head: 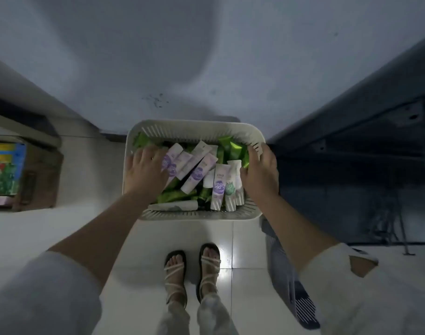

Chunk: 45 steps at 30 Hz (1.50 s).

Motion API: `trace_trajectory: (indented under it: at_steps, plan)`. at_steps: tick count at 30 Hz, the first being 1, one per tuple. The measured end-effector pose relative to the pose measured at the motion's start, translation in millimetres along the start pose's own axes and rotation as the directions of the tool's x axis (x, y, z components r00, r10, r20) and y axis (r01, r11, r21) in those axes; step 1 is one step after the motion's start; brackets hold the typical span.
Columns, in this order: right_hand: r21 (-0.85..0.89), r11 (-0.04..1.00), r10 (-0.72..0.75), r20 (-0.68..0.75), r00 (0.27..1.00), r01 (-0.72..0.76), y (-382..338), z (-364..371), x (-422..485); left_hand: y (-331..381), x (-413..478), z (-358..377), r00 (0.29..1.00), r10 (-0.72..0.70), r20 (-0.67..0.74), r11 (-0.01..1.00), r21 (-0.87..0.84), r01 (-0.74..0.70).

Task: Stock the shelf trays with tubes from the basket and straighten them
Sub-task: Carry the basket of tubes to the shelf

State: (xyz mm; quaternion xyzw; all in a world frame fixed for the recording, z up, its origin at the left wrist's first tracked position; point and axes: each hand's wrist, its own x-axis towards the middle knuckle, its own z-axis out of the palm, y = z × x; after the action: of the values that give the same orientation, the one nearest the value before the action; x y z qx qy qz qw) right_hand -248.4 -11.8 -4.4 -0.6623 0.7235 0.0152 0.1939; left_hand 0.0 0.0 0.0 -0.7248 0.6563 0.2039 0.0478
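A cream slotted basket (194, 128) sits just ahead of my feet, filled with several green tubes (230, 147) and white tubes with purple labels (199, 171) lying at mixed angles. My left hand (145, 169) is inside the basket by its left wall. Its fingers are spread and rest on the tubes there. My right hand (259, 170) lies over the basket's right rim, with its fingers curled over the rim near the far right corner. No shelf tray shows clearly.
A grey wall rises behind the basket. Dark metal shelving (375, 141) runs along the right. A brown box with colourful packs (6, 170) stands at the left. A grey slotted object (300, 303) lies on the white tiled floor by my sandalled feet (192, 269).
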Motion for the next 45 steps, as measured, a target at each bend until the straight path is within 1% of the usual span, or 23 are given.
trace_trajectory:
  at_steps: [1, 2, 4, 6, 8, 9, 11, 13, 15, 19, 21, 23, 24, 27, 30, 33, 39, 42, 45]
  plan:
    - [0.011, 0.999, 0.047, -0.006, 0.999, -0.047, 0, 9, 2, -5, 3, 8, 0.998, -0.053, -0.017, 0.998, 0.020, 0.053]
    - [0.043, 0.994, 0.105, -0.028, 0.994, -0.104, 1, 16, 5, -10, 7, 14, 0.991, -0.116, -0.062, 0.993, -0.007, 0.116]
    - [0.056, 0.982, 0.179, -0.011, 0.984, -0.178, 2, 31, 7, -20, 11, 29, 0.966, -0.243, -0.092, 0.966, -0.111, 0.233]
    - [0.049, 0.975, 0.218, -0.012, 0.976, -0.217, 3, 41, 10, -29, 13, 39, 0.940, -0.337, -0.052, 0.910, -0.276, 0.310]
    - [0.096, 0.955, 0.284, -0.017, 0.959, -0.281, 8, 47, 14, -34, 14, 45, 0.926, -0.377, -0.026, 0.868, -0.357, 0.344]
    - [0.143, 0.930, 0.344, -0.010, 0.939, -0.339, 10, 50, 15, -36, 15, 49, 0.916, -0.400, -0.020, 0.855, -0.369, 0.365]
    - [0.255, 0.845, 0.480, 0.023, 0.877, -0.470, 14, 55, 16, -38, 20, 51, 0.883, -0.470, -0.007, 0.809, -0.404, 0.428]
    - [0.301, 0.797, 0.544, 0.022, 0.839, -0.524, 17, 57, 17, -41, 27, 51, 0.844, -0.536, -0.008, 0.765, -0.428, 0.481]
    - [0.313, 0.782, 0.566, 0.007, 0.825, -0.539, 19, 59, 20, -48, 31, 54, 0.828, -0.561, -0.005, 0.745, -0.438, 0.502]
    - [0.395, 0.691, 0.633, 0.074, 0.771, -0.606, 27, 57, 30, -59, 34, 60, 0.805, -0.592, 0.028, 0.680, -0.519, 0.518]
    - [0.443, 0.638, 0.656, 0.115, 0.746, -0.629, 29, 54, 35, -63, 37, 58, 0.792, -0.605, 0.075, 0.606, -0.602, 0.520]
    - [0.450, 0.621, 0.659, 0.145, 0.738, -0.642, 30, 51, 36, -62, 36, 54, 0.771, -0.625, 0.118, 0.513, -0.682, 0.521]
    - [0.449, 0.616, 0.659, 0.156, 0.736, -0.647, 30, 50, 33, -60, 32, 52, 0.763, -0.635, 0.119, 0.496, -0.694, 0.521]
    - [0.463, 0.586, 0.674, 0.177, 0.718, -0.665, 30, 41, 15, -48, 9, 41, 0.756, -0.646, 0.104, 0.506, -0.683, 0.526]
    - [0.438, 0.578, 0.684, 0.200, 0.701, -0.689, 27, 17, -11, -39, -16, 17, 0.754, -0.643, 0.135, 0.498, -0.675, 0.545]
    - [0.424, 0.569, 0.693, 0.214, 0.688, -0.705, 27, -11, -36, -33, -38, -11, 0.770, -0.621, 0.144, 0.533, -0.643, 0.550]
    - [0.478, 0.548, 0.694, 0.198, 0.693, -0.686, 34, -66, -108, -14, -87, -64, 0.849, -0.518, 0.100, 0.683, -0.550, 0.481]
    - [0.537, 0.501, 0.728, 0.163, 0.666, -0.679, 39, -87, -156, -3, -112, -83, 0.888, -0.456, 0.063, 0.744, -0.521, 0.419]
    - [0.606, 0.446, 0.774, 0.109, 0.624, -0.659, 47, -105, -210, 14, -137, -104, 0.921, -0.389, 0.031, 0.780, -0.521, 0.347]
